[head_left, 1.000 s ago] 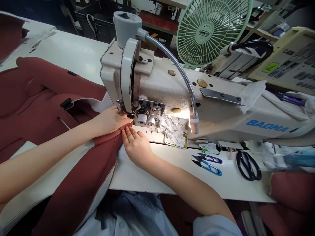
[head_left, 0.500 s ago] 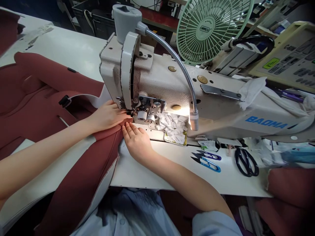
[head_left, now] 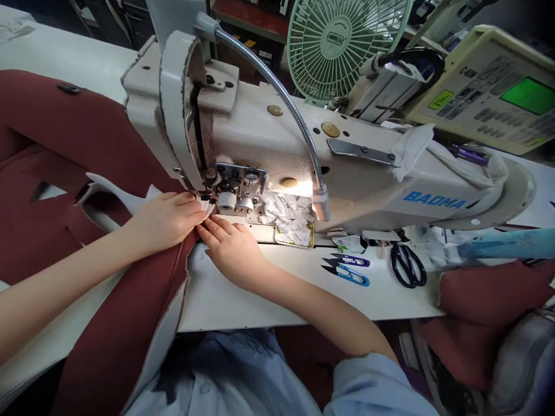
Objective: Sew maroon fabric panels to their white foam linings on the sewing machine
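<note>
A maroon padded fabric cover (head_left: 125,323) with a pale backing lies across the left of the sewing machine (head_left: 243,133) bed. My left hand (head_left: 167,222) is closed on the fabric just left of the needle area, fingers bent over it. A small white piece (head_left: 204,204) shows at its fingertips, by the presser foot. Close on the near side, my right hand (head_left: 234,251) holds the fabric's edge, its fingertips almost meeting those of the left. The thumbs are mostly hidden, and the needle itself cannot be made out.
White scraps (head_left: 288,214) fill a small tin right of the needle. Two thread snips (head_left: 349,273) and black-handled scissors (head_left: 407,266) lie on the table. A lamp (head_left: 321,202) hangs over the bed. Behind stand a green fan (head_left: 338,40) and a control panel (head_left: 489,92).
My view has turned right, so the machine appears farther left. The fabric has shifted under my hands, and a white piece now shows at my left fingertips. Both hands stay by the needle.
</note>
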Demonstrator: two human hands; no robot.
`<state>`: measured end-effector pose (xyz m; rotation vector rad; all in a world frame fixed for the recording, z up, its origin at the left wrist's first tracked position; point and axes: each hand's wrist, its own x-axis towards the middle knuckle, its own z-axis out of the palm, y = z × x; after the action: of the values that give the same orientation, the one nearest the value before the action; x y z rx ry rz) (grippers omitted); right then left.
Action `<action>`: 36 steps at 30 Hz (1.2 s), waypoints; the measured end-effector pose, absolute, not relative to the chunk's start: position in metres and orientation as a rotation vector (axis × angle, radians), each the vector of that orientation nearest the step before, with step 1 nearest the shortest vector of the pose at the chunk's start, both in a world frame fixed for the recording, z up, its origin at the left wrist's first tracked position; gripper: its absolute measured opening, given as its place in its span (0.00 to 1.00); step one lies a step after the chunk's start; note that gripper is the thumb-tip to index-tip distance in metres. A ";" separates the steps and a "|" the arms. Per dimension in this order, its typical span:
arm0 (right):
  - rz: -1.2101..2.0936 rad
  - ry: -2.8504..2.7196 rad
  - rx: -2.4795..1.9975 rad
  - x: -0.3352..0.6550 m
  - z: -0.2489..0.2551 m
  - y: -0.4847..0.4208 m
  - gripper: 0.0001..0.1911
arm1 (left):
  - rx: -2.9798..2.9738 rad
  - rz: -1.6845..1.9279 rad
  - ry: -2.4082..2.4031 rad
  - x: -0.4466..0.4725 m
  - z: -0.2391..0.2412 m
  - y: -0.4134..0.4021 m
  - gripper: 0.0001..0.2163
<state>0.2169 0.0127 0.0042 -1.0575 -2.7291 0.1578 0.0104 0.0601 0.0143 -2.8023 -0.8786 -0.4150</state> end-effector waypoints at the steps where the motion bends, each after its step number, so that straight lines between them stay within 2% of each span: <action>1: 0.200 -2.736 -1.080 0.227 0.012 0.010 0.20 | -2.799 -0.388 -0.901 0.008 0.014 0.061 0.12; 5: 0.151 -2.569 -1.454 0.289 0.033 -0.010 0.13 | -2.859 -0.278 -1.020 0.003 0.016 0.064 0.13; 9: -0.119 -2.292 -1.752 0.348 0.026 -0.022 0.15 | -2.972 -0.377 -1.070 0.001 0.018 0.070 0.13; 16: -0.249 -2.303 -1.681 0.365 0.011 -0.016 0.14 | -2.869 -0.639 -1.380 0.001 0.004 0.066 0.16; 20: -0.185 -2.282 -1.645 0.369 0.019 -0.018 0.13 | -2.949 -0.769 -1.583 0.000 -0.003 0.061 0.18; 24: -0.091 -2.276 -1.641 0.375 0.036 -0.025 0.14 | -2.985 -0.796 -1.723 0.000 -0.001 0.061 0.14; 30: 0.216 -2.313 -1.572 0.329 0.052 -0.026 0.11 | -3.104 -0.958 -1.946 -0.002 0.008 0.063 0.15; 36: -0.027 -2.476 -1.348 0.234 0.027 0.011 0.13 | -3.233 -0.980 -1.946 -0.003 0.009 0.065 0.22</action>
<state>0.2344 0.0114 0.0271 -1.3484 -2.4758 -0.0272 -0.0025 0.0649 0.0088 -3.2327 -1.9459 -0.9804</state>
